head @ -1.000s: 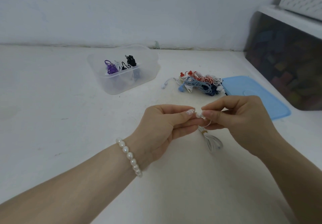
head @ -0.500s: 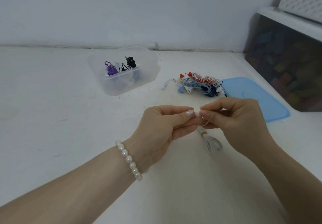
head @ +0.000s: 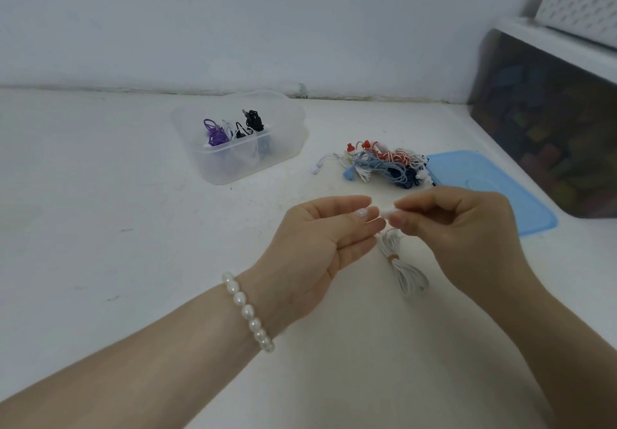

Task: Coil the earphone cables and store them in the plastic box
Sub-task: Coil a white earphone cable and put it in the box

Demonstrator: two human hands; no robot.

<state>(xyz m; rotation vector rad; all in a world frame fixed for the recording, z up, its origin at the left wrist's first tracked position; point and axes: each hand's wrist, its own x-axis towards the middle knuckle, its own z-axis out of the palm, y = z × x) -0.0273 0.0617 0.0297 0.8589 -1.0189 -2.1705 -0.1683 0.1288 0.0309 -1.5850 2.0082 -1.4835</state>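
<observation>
Bare white tabletop (head: pixel 100 228) is lying open to the left and in front of the plastic box (head: pixel 238 138), whose top is standing uncovered. Right of the box, a tangled earphone pile (head: pixel 384 165) and a blue lid (head: pixel 494 191) are occupying the surface; a dark bin (head: pixel 547 128) is blocking the far right.
</observation>
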